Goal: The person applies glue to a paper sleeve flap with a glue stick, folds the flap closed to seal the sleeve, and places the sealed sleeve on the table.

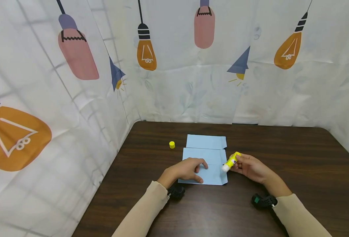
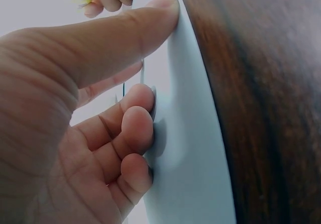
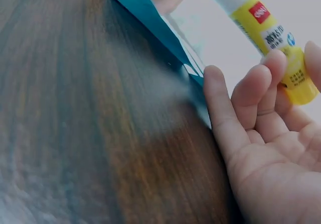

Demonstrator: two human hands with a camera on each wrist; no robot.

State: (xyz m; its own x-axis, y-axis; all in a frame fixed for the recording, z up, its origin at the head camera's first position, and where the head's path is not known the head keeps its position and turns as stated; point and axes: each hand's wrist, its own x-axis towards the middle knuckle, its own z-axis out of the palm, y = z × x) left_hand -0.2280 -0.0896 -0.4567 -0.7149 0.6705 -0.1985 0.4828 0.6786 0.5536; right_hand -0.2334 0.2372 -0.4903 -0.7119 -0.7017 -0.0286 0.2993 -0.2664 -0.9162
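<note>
A yellow glue stick [image 1: 230, 162] with a red label patch is in the right hand [image 1: 251, 168], above the right edge of a light-blue paper [image 1: 204, 155]. That hand's grip is clamped on the glue stick's yellow body, thumb and fingers pinching it, with the uncapped white end tilted toward the near left. The little finger reaches down beside the paper's right edge.

The paper lies flat on the dark wood-grain bench [image 1: 281, 148], creased across and with narrow flaps along its right side. A line divides off its far section; whether this is a separate piece I cannot tell.

The left hand [image 1: 186, 168] rests on the near left part of the paper, its grip apart and holding nothing: the thumb touches down just inside the near edge, with the other fingers loosely bent.

A small yellow cap [image 1: 172, 144] stands on the bench to the left of the paper's far section. Beige sleeves [image 1: 146, 207] cover both forearms, and a black device [image 1: 176, 191] sits at each wrist. Beyond the bench hangs a white curtain [image 1: 174, 89] printed with orange bulbs and pink and blue lamps.
</note>
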